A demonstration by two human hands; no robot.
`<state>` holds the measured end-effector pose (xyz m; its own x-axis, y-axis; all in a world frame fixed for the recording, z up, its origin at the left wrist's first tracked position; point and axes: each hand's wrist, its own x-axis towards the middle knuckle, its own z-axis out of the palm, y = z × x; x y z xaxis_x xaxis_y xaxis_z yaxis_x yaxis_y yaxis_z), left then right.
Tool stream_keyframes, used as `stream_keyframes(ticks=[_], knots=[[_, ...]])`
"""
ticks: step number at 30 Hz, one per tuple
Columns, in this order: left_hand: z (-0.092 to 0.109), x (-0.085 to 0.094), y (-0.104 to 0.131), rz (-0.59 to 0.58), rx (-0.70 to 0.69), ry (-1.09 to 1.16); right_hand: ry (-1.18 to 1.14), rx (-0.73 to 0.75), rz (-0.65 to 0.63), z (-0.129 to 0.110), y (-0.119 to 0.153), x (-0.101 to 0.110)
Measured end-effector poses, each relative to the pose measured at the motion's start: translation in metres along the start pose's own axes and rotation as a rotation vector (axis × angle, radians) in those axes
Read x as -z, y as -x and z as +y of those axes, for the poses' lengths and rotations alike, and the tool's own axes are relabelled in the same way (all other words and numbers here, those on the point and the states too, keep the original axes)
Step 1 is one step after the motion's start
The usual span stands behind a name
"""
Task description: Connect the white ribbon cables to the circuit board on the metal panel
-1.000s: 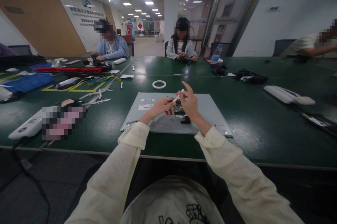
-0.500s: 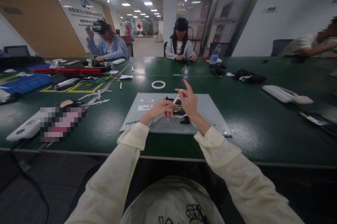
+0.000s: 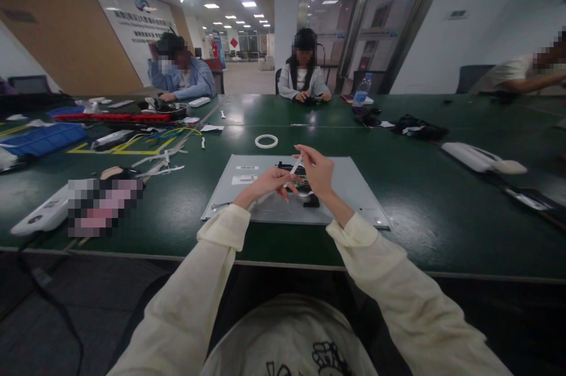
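Note:
Between my two hands, over a flat grey panel (image 3: 354,187), runs a short white strip (image 3: 295,168). My left hand (image 3: 267,182) pinches its lower end between thumb and forefinger. The upper end is between the fingertips of my right hand (image 3: 319,172). Beneath the hands, a circuit board (image 3: 289,172) shows on the panel, partly covered by the fingers. A black piece (image 3: 311,201) lies on the panel near my right wrist. Beyond the panel's far edge lies a white tape roll (image 3: 266,141), flat on the green table (image 3: 420,205).
On the left are white strip scraps (image 3: 165,162), a white device (image 3: 48,211) and a blue tray (image 3: 44,139). Another white device (image 3: 477,158) lies on the right. A bottle (image 3: 362,90) stands near a person (image 3: 304,75) across the table; other people sit at both sides.
The raised forefinger of my right hand has folded down toward the strip. My left hand has barely moved, and both hands still hold the strip.

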<state>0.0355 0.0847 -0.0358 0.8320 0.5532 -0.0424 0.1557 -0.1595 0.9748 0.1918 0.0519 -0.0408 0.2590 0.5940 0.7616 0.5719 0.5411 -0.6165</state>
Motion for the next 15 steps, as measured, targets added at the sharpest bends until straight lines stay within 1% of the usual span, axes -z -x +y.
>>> stream_keyframes(ticks=[6, 10, 15], knots=[[0.004, -0.002, 0.002, -0.001, 0.015, -0.002, 0.122, 0.077, -0.007, 0.0, -0.002, 0.007], [0.006, -0.002, 0.004, -0.043, 0.014, 0.021, 0.14, 0.125, 0.003, 0.004, -0.004, 0.009], [0.006, -0.003, 0.005, -0.118, -0.002, 0.07, 0.203, 0.067, -0.024, 0.01, -0.003, 0.009]])
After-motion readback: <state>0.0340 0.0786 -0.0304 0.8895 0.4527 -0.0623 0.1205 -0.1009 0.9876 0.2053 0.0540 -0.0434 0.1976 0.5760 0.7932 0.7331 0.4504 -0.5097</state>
